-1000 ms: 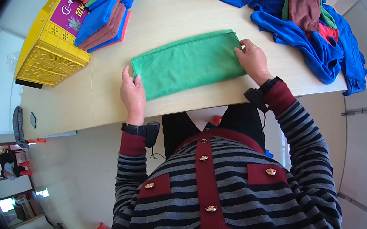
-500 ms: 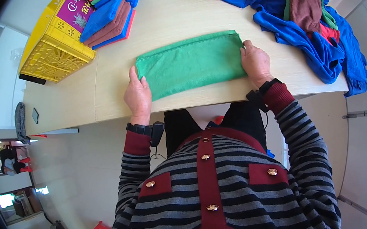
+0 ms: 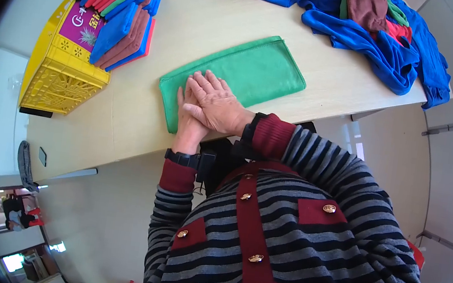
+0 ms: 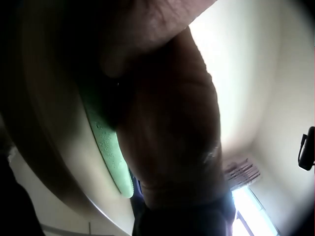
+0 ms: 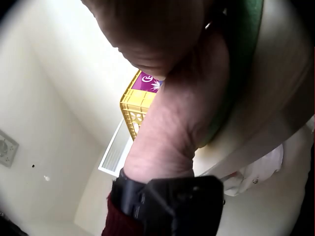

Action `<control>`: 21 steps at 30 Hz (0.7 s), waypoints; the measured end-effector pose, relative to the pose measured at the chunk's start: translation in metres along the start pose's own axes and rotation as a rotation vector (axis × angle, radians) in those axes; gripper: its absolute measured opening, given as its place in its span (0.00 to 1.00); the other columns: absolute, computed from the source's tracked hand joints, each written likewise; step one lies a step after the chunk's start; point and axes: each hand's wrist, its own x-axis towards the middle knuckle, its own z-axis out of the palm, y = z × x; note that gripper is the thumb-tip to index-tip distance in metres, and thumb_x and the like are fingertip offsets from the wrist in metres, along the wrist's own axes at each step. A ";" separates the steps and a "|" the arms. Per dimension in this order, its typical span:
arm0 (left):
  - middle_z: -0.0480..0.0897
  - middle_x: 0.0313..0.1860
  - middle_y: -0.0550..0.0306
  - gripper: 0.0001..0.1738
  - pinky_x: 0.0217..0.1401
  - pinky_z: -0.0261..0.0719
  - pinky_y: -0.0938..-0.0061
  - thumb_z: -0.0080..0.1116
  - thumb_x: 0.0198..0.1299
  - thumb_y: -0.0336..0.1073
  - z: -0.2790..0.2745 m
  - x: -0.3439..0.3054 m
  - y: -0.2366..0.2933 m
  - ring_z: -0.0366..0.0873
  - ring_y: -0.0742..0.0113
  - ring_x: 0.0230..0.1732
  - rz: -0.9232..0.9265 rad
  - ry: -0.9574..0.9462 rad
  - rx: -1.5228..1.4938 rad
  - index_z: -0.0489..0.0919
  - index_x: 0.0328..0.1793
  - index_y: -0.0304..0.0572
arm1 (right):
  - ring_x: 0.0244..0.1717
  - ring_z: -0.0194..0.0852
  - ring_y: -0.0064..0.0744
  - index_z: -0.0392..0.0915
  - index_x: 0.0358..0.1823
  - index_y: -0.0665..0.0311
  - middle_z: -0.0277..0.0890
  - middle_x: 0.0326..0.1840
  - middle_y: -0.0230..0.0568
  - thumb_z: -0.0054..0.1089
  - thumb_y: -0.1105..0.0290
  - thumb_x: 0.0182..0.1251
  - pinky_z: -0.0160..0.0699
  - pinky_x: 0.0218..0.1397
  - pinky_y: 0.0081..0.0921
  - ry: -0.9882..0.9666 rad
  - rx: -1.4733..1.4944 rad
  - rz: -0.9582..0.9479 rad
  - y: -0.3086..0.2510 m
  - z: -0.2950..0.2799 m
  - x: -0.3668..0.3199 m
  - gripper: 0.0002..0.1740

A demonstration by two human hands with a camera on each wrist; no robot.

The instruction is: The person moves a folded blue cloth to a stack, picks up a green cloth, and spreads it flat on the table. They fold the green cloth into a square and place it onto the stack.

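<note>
A folded green cloth (image 3: 264,72) lies flat on the wooden table (image 3: 143,125), close to its near edge. My left hand (image 3: 189,128) rests on the cloth's left part. Across the back of it lies my right hand (image 3: 217,106), fingers extended, covering much of the left one. In the left wrist view, the edge of the green cloth (image 4: 110,157) shows beside the left hand (image 4: 167,128). The right wrist view has the right hand (image 5: 157,34) over the left, with the cloth (image 5: 243,59) beside them.
A yellow crate (image 3: 66,77) stands at the left, with stacked folded cloths (image 3: 124,30) in blue, red, green and brown by it. Loose blue cloths (image 3: 364,48) heap along the far right, some hanging over the edge. A phone (image 3: 42,156) lies near the left corner.
My right hand has left the cloth's right end and come across onto my left hand. The left hand has moved inward from the left edge onto the cloth. The cloth stays about where it was.
</note>
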 end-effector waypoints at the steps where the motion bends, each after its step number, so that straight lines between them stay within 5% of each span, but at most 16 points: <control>1: 0.64 0.80 0.48 0.33 0.82 0.47 0.42 0.51 0.71 0.48 0.000 0.002 -0.001 0.57 0.45 0.80 0.006 -0.003 -0.002 0.64 0.80 0.48 | 0.82 0.47 0.58 0.62 0.76 0.66 0.56 0.80 0.56 0.44 0.43 0.75 0.45 0.83 0.52 -0.009 0.007 0.016 0.002 0.002 0.002 0.40; 4: 0.56 0.84 0.48 0.35 0.82 0.43 0.40 0.47 0.73 0.53 -0.005 0.002 -0.006 0.50 0.45 0.83 -0.177 -0.130 0.066 0.60 0.83 0.51 | 0.83 0.46 0.56 0.59 0.78 0.65 0.54 0.82 0.52 0.40 0.42 0.77 0.42 0.84 0.51 -0.037 -0.226 0.023 0.029 -0.007 -0.004 0.39; 11: 0.56 0.84 0.47 0.35 0.83 0.43 0.42 0.44 0.75 0.56 -0.014 -0.002 -0.017 0.49 0.44 0.84 -0.268 -0.145 0.038 0.60 0.83 0.50 | 0.85 0.41 0.52 0.57 0.81 0.56 0.52 0.83 0.45 0.37 0.43 0.79 0.41 0.84 0.51 -0.028 -0.572 0.165 0.098 -0.057 -0.014 0.36; 21: 0.53 0.85 0.47 0.36 0.83 0.43 0.43 0.38 0.76 0.58 -0.017 -0.005 -0.041 0.46 0.47 0.85 -0.364 -0.128 0.011 0.59 0.83 0.49 | 0.83 0.46 0.55 0.57 0.80 0.56 0.53 0.83 0.47 0.36 0.46 0.80 0.45 0.82 0.52 -0.039 -0.611 0.299 0.146 -0.094 -0.017 0.34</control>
